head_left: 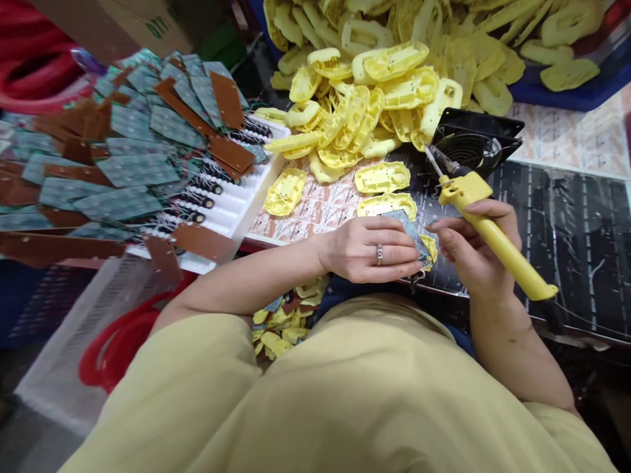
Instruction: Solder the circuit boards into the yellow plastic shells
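Note:
My left hand (pixel 369 251), wearing a ring, lies closed over a grey-blue circuit board (pixel 410 226) at the table's front edge. Thin wires and part of a yellow plastic shell (pixel 430 251) show by its fingertips; most of this shell is hidden. In my right hand (pixel 480 253) is a yellow soldering gun (pixel 497 233), its tip pointing up and left, away from the board. The thumb and forefinger of that hand reach toward the wires beside the board; what they pinch, if anything, is too small to make out. Two yellow half-shells (pixel 383 177) lie just beyond my left hand.
A black fan (pixel 476 141) stands behind the soldering gun. Yellow shells (pixel 352 118) are heaped at the back, with more in a blue bin (pixel 586 95). On the left, a white foam tray (pixel 246 203) carries piled circuit boards (pixel 138 157) with brown strips and wires.

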A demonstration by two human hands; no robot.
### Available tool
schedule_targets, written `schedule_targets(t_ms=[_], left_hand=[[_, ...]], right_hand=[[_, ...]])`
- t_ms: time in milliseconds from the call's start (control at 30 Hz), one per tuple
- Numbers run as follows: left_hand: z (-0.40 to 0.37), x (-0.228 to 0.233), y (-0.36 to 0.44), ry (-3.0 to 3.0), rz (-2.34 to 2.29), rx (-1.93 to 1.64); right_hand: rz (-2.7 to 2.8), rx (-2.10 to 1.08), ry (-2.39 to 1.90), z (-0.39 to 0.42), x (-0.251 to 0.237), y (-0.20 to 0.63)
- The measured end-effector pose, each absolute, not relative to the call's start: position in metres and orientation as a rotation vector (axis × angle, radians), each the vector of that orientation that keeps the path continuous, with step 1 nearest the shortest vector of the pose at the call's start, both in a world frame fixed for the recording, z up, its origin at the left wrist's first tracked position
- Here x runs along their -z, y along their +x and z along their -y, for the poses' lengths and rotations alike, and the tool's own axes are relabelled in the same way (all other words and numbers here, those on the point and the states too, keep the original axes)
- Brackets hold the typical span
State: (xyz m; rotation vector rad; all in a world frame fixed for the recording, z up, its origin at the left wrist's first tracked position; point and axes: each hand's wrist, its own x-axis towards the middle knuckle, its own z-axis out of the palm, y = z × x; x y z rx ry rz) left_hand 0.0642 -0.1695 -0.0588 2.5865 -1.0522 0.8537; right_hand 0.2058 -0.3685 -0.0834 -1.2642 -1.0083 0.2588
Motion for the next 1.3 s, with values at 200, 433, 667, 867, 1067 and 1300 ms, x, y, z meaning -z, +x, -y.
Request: schedule_targets(t_ms=[200, 433, 667, 867, 1067, 1300], left_hand=[[0.179, 0.073, 0.068, 2.318, 0.651, -0.959], [0.171, 0.081, 0.068, 2.339, 0.693, -1.089], [0.157, 0.066, 0.058, 2.584, 0.782, -0.547], [0.165, 0.068, 0.06, 2.414, 0.747, -0.441], [0.167, 0.078, 0.061, 2.396, 0.751, -0.504], [0.192, 0.072, 0.064, 1.916, 0.232, -0.467]], right_hand=[[1.052, -0.027, -1.283, 0.372, 0.067, 0.194], [1.205, 0.23, -1.461, 0.376, 0.083, 0.205], [1.171, 0.024, -1.34, 0.389, 0.101, 0.212], [1.187, -0.17, -1.271, 0.385, 0.093, 0.201], [1.061, -0.086, -1.275, 0.38, 0.074, 0.19], [1.173, 0.145, -1.435, 0.385, 0.067, 0.184]])
